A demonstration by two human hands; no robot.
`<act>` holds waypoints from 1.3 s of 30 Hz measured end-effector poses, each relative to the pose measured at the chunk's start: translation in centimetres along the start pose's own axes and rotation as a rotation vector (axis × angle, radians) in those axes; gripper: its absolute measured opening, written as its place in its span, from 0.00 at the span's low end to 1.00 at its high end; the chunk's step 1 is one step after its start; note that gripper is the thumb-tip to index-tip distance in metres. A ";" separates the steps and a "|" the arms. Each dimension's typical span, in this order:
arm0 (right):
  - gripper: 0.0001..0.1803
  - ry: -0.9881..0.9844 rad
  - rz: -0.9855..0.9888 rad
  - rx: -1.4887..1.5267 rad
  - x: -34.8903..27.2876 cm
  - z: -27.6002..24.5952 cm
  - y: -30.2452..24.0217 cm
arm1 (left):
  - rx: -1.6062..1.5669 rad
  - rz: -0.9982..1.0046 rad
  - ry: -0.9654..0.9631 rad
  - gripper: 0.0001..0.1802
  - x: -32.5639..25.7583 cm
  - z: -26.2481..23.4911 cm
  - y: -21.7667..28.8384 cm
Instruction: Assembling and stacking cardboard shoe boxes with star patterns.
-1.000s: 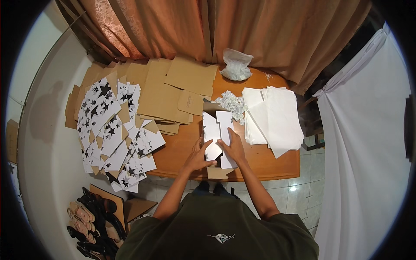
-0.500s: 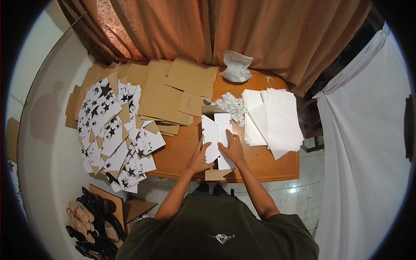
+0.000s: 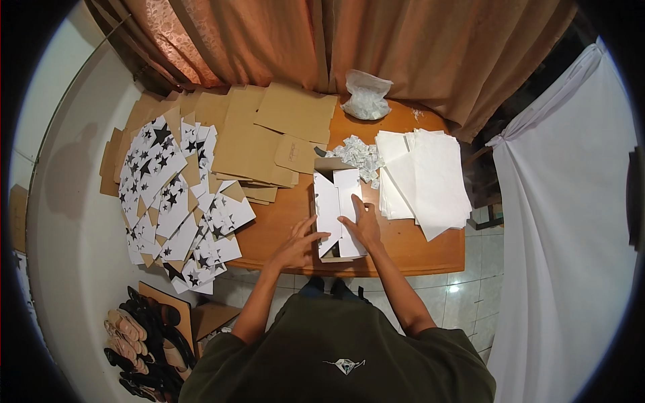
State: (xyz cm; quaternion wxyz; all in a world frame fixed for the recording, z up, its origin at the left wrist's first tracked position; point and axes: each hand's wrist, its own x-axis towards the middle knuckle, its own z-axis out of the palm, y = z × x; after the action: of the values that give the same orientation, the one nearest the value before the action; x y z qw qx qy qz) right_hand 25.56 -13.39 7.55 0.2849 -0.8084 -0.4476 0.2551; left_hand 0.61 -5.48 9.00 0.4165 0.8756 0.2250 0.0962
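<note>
A white cardboard box (image 3: 328,208) stands near the table's front edge, its long side flaps folded inward with a dark gap between them. A brown end flap (image 3: 328,163) sticks up at its far end. My left hand (image 3: 293,247) is at the box's near left side, fingers spread, one fingertip by the left flap. On the right side, my right hand (image 3: 365,227) grips the box, its thumb on the right flap and its fingers along the outer wall. The inside of the box is mostly hidden.
Star-printed cardboard sheets (image 3: 178,201) pile up at left, with flat brown cardboard (image 3: 252,138) behind. Beyond the box lie small white packets (image 3: 359,156) and a plastic bag (image 3: 367,101). White paper sheets (image 3: 430,174) are stacked right. Shoes (image 3: 144,342) sit on the floor at left.
The brown flap that stuck out at the box's near end no longer lies extended. My left hand has shifted left and loosened from the left flap. My right hand stays on the right side.
</note>
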 end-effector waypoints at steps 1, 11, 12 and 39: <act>0.49 -0.033 0.022 0.013 -0.1 -0.1 0.1 | 0.065 0.016 -0.056 0.32 -0.5 -0.8 1.2; 0.50 -0.021 -0.032 0.050 0.2 0.4 0.5 | -0.038 -0.095 0.272 0.18 -0.2 2.8 1.5; 0.51 -0.011 -0.064 0.065 0.3 0.6 1.1 | -0.078 -0.162 0.317 0.17 0.0 3.1 1.7; 0.54 -0.020 -0.061 0.054 0.3 0.4 0.2 | -0.023 -0.245 0.299 0.21 0.0 4.4 3.2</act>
State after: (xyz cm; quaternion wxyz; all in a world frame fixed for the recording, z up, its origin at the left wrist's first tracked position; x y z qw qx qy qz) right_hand 25.55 -13.11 7.08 0.3098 -0.7838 -0.4679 0.2662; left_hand 3.16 -10.25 8.67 0.3968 0.8129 0.3880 0.1765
